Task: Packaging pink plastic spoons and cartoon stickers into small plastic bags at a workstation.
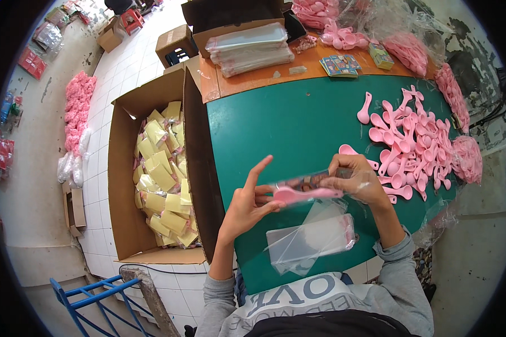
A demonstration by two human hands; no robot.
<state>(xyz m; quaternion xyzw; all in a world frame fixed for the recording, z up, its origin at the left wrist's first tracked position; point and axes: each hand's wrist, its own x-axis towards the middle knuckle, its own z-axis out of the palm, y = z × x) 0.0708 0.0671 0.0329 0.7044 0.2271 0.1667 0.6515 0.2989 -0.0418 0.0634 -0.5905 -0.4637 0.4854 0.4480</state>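
Observation:
Over the green table (287,129), my left hand (248,203) pinches the round end of a pink plastic spoon (306,194), index finger pointing up. My right hand (357,178) grips a clear plastic sleeve (315,181) with a printed card inside, around the spoon's handle. Both hands hold the same small package. A stack of empty clear sleeves (309,241) lies just below my hands near the table's front edge. A heap of loose pink spoons (413,140) spreads over the right side of the table.
An open cardboard box (123,168) full of yellow packed bags (163,180) stands on the floor at my left. At the back, an orange tabletop (253,78) carries a stack of clear sleeves (250,48), small printed cards (338,65) and bags of pink spoons (410,50).

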